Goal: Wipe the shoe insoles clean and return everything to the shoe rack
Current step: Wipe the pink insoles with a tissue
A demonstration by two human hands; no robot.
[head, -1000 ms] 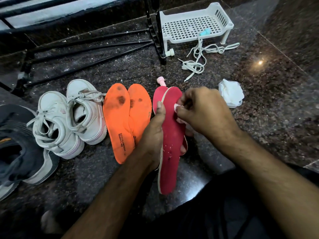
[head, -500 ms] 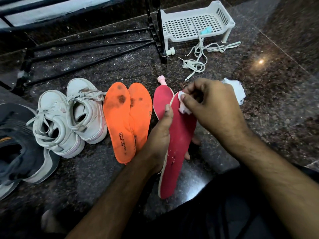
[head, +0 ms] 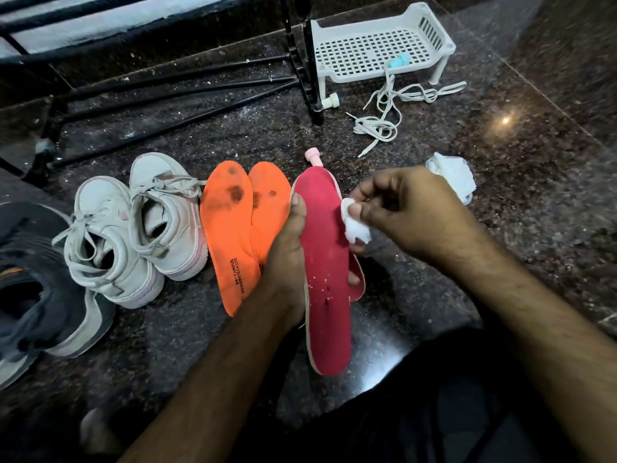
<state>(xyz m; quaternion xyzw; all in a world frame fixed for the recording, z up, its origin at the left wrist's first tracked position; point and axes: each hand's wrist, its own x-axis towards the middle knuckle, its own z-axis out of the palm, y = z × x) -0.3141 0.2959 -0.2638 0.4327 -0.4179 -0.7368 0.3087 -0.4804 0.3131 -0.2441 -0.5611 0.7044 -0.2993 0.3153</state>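
My left hand point(head: 287, 252) grips a red insole point(head: 325, 279) along its left edge, holding it tilted above the floor. A second red insole point(head: 358, 280) peeks out behind it. My right hand point(head: 410, 212) pinches a small white wad of tissue point(head: 355, 225) against the red insole's right edge near the toe. White crumbs and dark spots mark the insole's heel half. Two orange insoles point(head: 230, 235) with dark stains lie flat just left of my left hand. The black shoe rack point(head: 173, 91) stands at the back.
A pair of white sneakers point(head: 133, 228) sits left of the orange insoles, and a dark grey shoe point(head: 36, 289) lies at the far left. A white plastic rack tier point(head: 377, 45), loose white laces point(head: 387, 111), crumpled tissue point(head: 454, 177) and a pink piece point(head: 314, 156) are on the granite floor.
My right hand slid the tissue down from the insole's toe toward its middle along the right edge. My left hand shifted its grip slightly and the insole turned more face-up.
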